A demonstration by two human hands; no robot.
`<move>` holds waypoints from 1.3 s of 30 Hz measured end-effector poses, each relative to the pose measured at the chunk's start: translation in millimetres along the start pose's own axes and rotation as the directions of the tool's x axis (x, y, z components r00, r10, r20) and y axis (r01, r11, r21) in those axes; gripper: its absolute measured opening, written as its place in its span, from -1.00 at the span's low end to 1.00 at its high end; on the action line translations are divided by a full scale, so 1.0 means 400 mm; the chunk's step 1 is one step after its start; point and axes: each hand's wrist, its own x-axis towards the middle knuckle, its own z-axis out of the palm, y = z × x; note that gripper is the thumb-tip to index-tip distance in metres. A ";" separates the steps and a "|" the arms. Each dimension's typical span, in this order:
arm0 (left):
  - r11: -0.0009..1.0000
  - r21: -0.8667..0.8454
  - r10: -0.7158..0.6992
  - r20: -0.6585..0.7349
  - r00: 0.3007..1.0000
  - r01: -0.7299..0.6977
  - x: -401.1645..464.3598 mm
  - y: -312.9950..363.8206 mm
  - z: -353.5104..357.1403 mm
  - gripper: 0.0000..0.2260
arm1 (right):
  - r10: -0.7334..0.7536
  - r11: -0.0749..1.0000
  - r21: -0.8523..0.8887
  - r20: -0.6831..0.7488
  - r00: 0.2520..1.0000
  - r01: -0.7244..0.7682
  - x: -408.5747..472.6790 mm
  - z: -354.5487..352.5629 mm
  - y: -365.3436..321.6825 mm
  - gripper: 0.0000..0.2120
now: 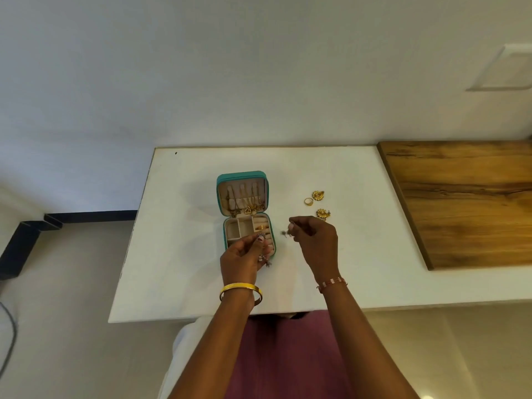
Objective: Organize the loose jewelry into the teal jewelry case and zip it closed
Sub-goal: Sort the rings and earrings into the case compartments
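The teal jewelry case (pixel 220 197) lies open on the white table (pixel 187 269), necklaces hanging in its lid and a gold ring (pixel 262 227) in a ring roll. My left hand (pixel 243 259) hovers over the case's near edge and pinches a small silver jewelry piece (pixel 261 235), with more of it dangling below the fingers. My right hand (pixel 315 240), just right of the case, pinches another small dark piece (pixel 285 233) at its fingertips. Loose on the table to the right lie two gold flower earrings (pixel 318 195) (pixel 323 213) and a gold ring (pixel 308 201).
A wooden board (pixel 460 203) covers the right end of the table. A white wall stands behind the table. A black frame (pixel 26 240) sits on the floor at the left. My pink-clothed lap shows below the table's near edge.
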 end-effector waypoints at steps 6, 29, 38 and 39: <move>0.997 -0.058 0.040 -0.063 0.997 -0.044 0.015 0.044 -0.086 -0.89 | 0.032 0.958 0.278 0.134 0.990 -0.069 0.005 0.026 -0.111 -0.89; 0.999 -0.020 0.026 -0.133 0.991 -0.029 0.076 0.056 -0.160 -0.91 | -0.049 0.933 -0.332 0.258 0.965 0.136 0.015 0.231 -0.094 -0.82; 0.993 0.090 0.084 -0.080 0.993 -0.077 0.055 0.046 -0.132 -0.79 | -0.053 0.978 -0.165 0.376 0.925 0.123 -0.070 0.163 -0.101 -0.81; 0.992 0.097 0.088 -0.074 0.993 -0.081 0.052 0.047 -0.127 -0.78 | -0.073 0.974 -0.176 0.344 0.936 0.141 -0.072 0.163 -0.102 -0.82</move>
